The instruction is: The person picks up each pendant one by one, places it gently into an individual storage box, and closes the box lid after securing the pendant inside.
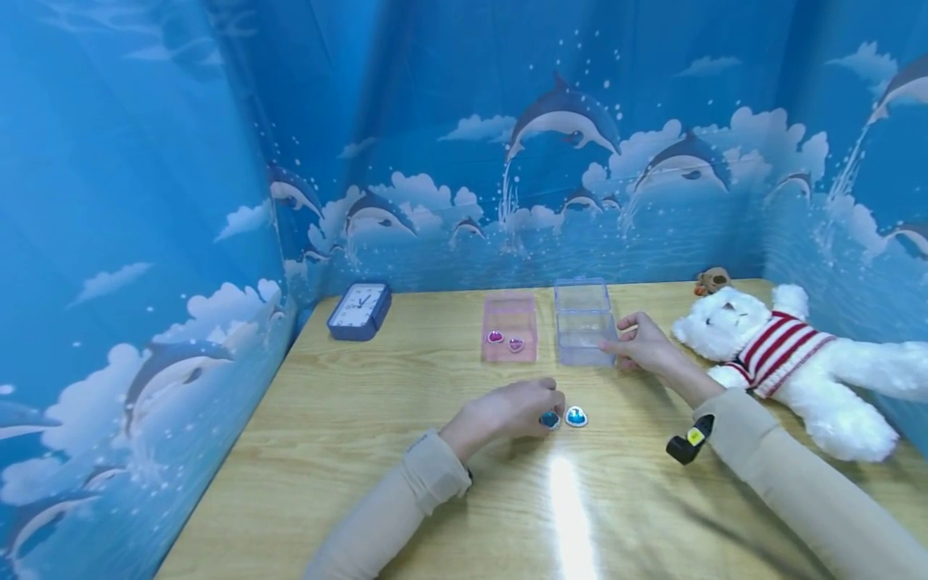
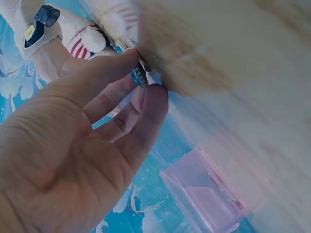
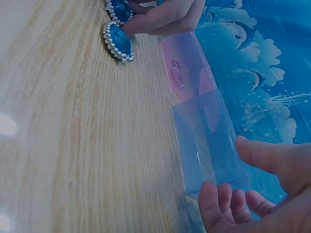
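Near the middle of the table my left hand [image 1: 511, 408] pinches a blue gem ornament [image 1: 549, 420] with a silvery beaded rim between thumb and fingertips. A second blue gem ornament [image 1: 576, 416] lies on the wood just right of it. My right hand [image 1: 641, 345] holds the right side of a bluish clear plastic box [image 1: 586, 352], thumb and fingers around its edge; the lid stands open toward the back. To its left is an open pink clear box [image 1: 510, 306], with two pink gem ornaments [image 1: 495, 337] inside.
A blue clock [image 1: 360, 310] lies at the back left. On the right a white teddy bear [image 1: 786, 354] in a striped sweater lies near my right forearm, with a small brown toy [image 1: 714, 280] behind it. A dolphin-print curtain [image 1: 435, 145] surrounds the table.
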### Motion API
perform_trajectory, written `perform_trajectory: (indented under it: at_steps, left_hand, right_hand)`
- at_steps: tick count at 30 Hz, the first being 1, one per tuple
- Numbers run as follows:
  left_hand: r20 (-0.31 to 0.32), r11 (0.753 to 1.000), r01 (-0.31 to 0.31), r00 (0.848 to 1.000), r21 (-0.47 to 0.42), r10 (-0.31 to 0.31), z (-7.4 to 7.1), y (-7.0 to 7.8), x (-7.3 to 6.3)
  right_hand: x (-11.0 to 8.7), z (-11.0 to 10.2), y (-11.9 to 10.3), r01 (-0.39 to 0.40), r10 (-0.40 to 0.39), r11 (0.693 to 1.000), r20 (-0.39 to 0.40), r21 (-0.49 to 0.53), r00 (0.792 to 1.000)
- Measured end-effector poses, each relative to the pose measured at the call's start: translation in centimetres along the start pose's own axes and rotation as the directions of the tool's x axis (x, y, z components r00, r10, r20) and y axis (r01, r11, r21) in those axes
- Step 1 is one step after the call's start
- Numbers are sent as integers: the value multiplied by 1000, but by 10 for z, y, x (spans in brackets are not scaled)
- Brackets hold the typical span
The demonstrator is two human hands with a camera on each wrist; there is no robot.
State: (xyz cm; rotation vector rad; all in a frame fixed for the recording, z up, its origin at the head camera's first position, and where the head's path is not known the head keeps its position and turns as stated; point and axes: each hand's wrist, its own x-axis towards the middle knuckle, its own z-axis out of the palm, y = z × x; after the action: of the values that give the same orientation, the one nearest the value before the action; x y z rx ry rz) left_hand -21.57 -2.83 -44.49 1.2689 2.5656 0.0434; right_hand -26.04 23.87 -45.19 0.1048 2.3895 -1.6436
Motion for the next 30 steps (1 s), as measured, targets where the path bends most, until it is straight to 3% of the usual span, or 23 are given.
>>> perform_trajectory:
  at_steps: [7,10,13,16,21,23,25,27,30]
  left_hand:
    - [-47,1000,-24,999,14,25,0,-5,-7]
    - [-76,997,-40,996,-62,35,-3,-7,-9]
    - [-121,976,-50,992,-211,25,-6,-12,-10]
    - [-169,919,-61,986,-390,-6,-9,-20,-14]
    - [-186,767,-74,981,-637,-60,-23,-28,-24]
    - [-182,708,-68,979,-703,-87,-30,-31,-24]
    - [-184,664,-60,976,-746,-118,-34,-34,-21]
    - [-199,644,-54,968,-763,-155,-37,-36,-15]
    - [-237,670,-44,951,-741,-199,-44,-37,-2]
  right_hand:
    - [0,-2,0,-11,11,1000,13,0,1000]
    - [-1,-2,0,-17,17,1000,10,-2,1000]
    - [-1,-1,0,-23,23,1000,9,0,1000]
    - [-1,-1,0,-25,25,1000,10,12,1000]
    - [-2,0,-1,-25,24,999,15,35,1000]
    - [-2,-1,-2,-30,29,999,15,35,999]
    - [-2,-1,-2,-35,34,999,14,31,999]
    - [-2,-1,-1,-36,35,999,13,19,999]
    - [-2,1,-1,-29,28,999,14,16,999]
